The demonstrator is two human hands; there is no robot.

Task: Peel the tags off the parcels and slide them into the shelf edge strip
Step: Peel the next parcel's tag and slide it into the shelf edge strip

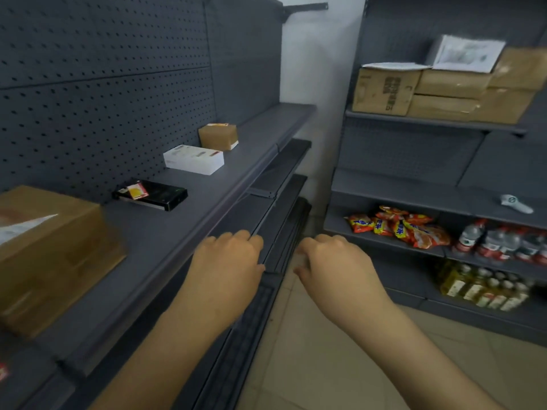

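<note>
Several parcels lie on the grey shelf (183, 220) at my left: a large brown carton (50, 253) nearest me, a flat black box (157, 195) with a red and yellow tag (137, 191) on top, a white box (194, 159), and a small brown box (218, 137) with a tag on its top. The shelf edge strip (189, 247) runs along the shelf front. My left hand (228, 261) hovers by the strip, fingers curled, holding nothing visible. My right hand (331, 261) hangs over the aisle, fingers curled too, nothing seen in it.
Lower shelves (281, 184) step out beneath the top one. A second rack on the right holds cardboard boxes (444, 90), snack packets (399, 226), water bottles (503, 241), oil bottles (479, 288) and a white handheld device (516, 204). Tiled floor (340, 365) lies between.
</note>
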